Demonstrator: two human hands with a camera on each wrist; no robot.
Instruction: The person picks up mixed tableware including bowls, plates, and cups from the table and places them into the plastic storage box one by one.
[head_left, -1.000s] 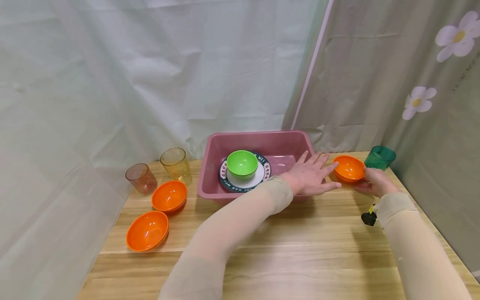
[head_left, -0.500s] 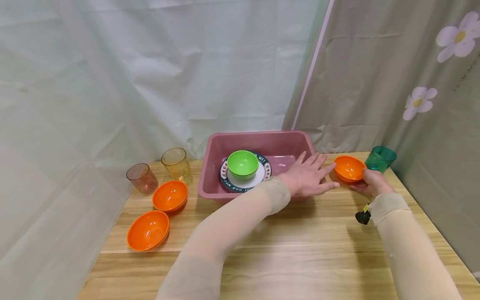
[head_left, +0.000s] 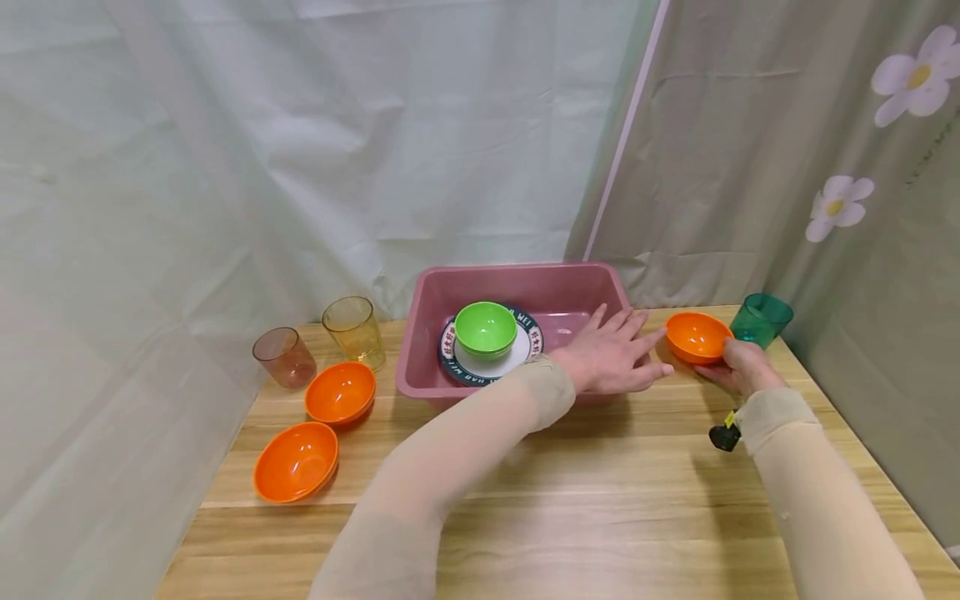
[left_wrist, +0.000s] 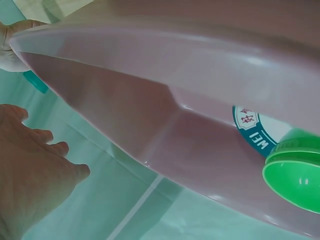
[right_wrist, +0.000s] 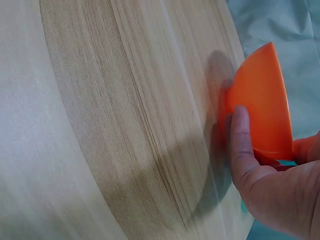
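My right hand (head_left: pixel 745 367) grips the right side of an orange bowl (head_left: pixel 697 337), thumb along the outside and other fingers partly hidden behind it in the right wrist view. The bowl (right_wrist: pixel 260 102) is upright, close to the tabletop; whether it touches the wood is unclear. My left hand (head_left: pixel 611 354) is spread with fingers apart over the right front corner of the pink basin (head_left: pixel 517 273), holding nothing. Inside the basin lies a white plate (head_left: pixel 532 337) with a dark patterned rim. A green bowl (head_left: pixel 486 327) sits on it; the left wrist view shows two nested green rims (left_wrist: pixel 295 165).
A green tumbler (head_left: pixel 761 319) stands behind my right hand near the table's right edge. To the basin's left are two orange bowls (head_left: pixel 340 392), a yellow tumbler (head_left: pixel 352 329) and a reddish tumbler (head_left: pixel 283 357). Curtains (head_left: pixel 450 125) enclose the table (head_left: pixel 585 517).
My right hand has shifted slightly left, still at the orange bowl, which has barely moved. The left hand has drifted a little left, away from the bowl.
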